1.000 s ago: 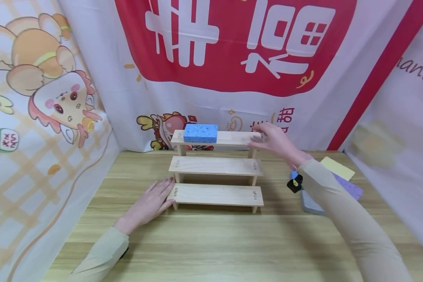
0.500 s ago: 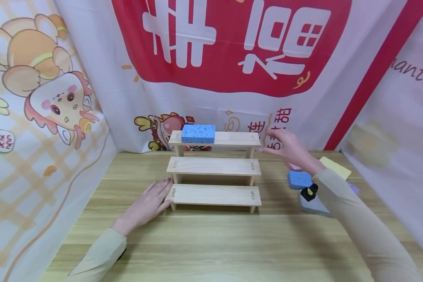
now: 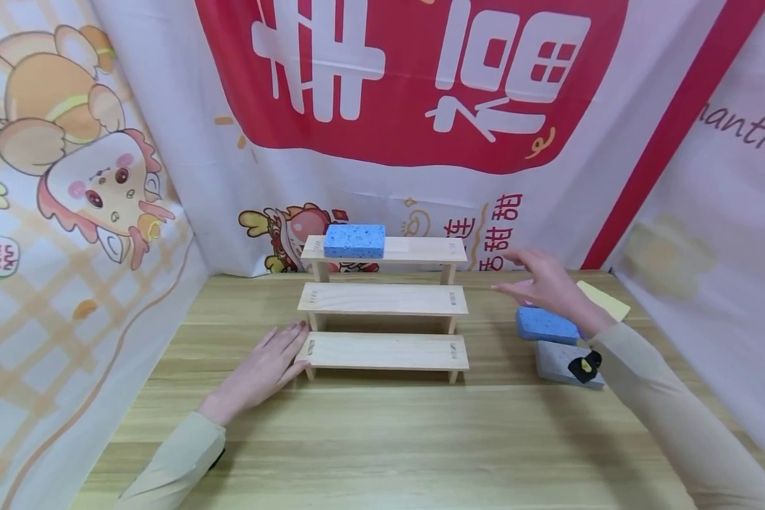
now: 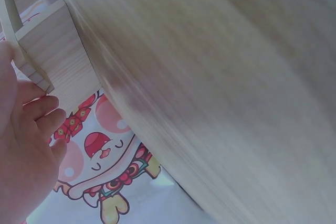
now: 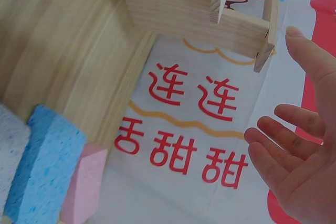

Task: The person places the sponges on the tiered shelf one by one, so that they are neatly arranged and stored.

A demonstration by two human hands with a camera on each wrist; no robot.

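Note:
A three-tier wooden stand stands on the table, with a blue sponge lying at the left of its top shelf. My left hand touches the left end of the lowest shelf, its fingers nearly straight; the left wrist view shows its fingertips by the wood. To the right of the stand my right hand hovers with thumb and fingers spread and nothing between them. Beneath it lie a second blue sponge and a grey sponge. A pink sponge shows beside them in the right wrist view.
A yellow sponge lies further back on the right, partly behind the right arm. Printed cloth hangs along the back and both sides of the wooden table.
My right hand has moved right and down, away from the stand's top shelf toward the sponges. The left hand stays by the lowest shelf. The view has shifted slightly.

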